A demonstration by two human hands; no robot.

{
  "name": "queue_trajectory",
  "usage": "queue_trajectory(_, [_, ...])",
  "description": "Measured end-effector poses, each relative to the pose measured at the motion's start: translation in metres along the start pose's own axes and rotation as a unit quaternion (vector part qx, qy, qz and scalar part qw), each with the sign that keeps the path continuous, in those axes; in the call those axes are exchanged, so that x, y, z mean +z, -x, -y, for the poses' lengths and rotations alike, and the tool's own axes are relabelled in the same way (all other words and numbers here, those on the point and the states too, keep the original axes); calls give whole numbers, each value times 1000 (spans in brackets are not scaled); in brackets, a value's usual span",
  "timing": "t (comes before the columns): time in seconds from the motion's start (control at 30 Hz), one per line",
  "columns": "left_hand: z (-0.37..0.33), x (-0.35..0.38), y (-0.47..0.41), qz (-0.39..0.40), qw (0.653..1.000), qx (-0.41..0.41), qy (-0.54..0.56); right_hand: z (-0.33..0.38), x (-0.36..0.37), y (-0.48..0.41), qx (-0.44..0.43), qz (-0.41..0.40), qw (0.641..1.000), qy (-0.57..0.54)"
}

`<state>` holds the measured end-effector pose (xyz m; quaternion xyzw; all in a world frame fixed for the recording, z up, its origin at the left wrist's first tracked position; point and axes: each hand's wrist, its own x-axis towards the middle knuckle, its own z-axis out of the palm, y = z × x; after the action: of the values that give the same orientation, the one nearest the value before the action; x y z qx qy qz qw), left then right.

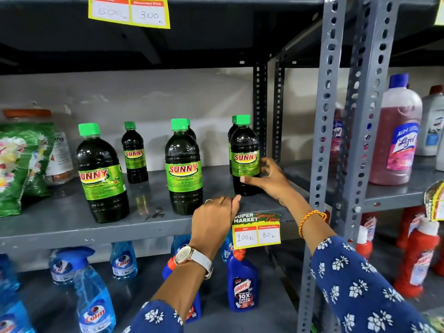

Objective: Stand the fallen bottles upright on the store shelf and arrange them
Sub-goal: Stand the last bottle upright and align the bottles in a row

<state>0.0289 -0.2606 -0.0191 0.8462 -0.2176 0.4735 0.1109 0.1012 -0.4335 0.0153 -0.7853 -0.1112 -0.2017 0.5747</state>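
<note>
Our left hand (216, 216) rests loosely curled, holding nothing, while our right hand (269, 180) pinches the bottle (245, 157) at three o'clock; all stand upright, only spacing remains.

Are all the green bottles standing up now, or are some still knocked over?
All the dark bottles with green caps in view stand upright on the grey metal shelf; none is lying down. The right hand grips the rightmost Sunny bottle, while the left hand rests by its base. What is left is arranging: the bottles stand unevenly, like the small one set back.
</note>
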Motion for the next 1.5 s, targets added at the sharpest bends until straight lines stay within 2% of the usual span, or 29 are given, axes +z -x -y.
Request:
queue_trajectory(0.23, [-1, -3, -1, 6, 1000, -4, -6, 9, -3, 16, -24, -22, 998, 55])
queue_trajectory(0.6, [-5, -10, 0, 5, 1000, 4, -8, 14, -11, 52, -82, -55, 994, 40])
queue_trajectory(1.13, [2, 1, 1, -27, 1000, 6, -6, 15, -11, 51, -81, -47, 994, 47])
queue_trajectory(1.23, [-1, 4, 2, -9, 1000, 0, -1, 12, -13, 54, -77, -51, 995, 47])
queue_trajectory(1.37, [-1, -7, 5, -7, 997, -13, 79, 14, -14, 54, -59, -57, 996, 42])
queue_trajectory(1.43, [11, -22, 12, -46, 990, -1, 136, 17, -7, 61, -69, -111, 990, 47])
queue_trajectory(1.5, [33, -42, 22, -124, 981, 13, 149, 26, 5, 76, -184, -201, 960, 60])
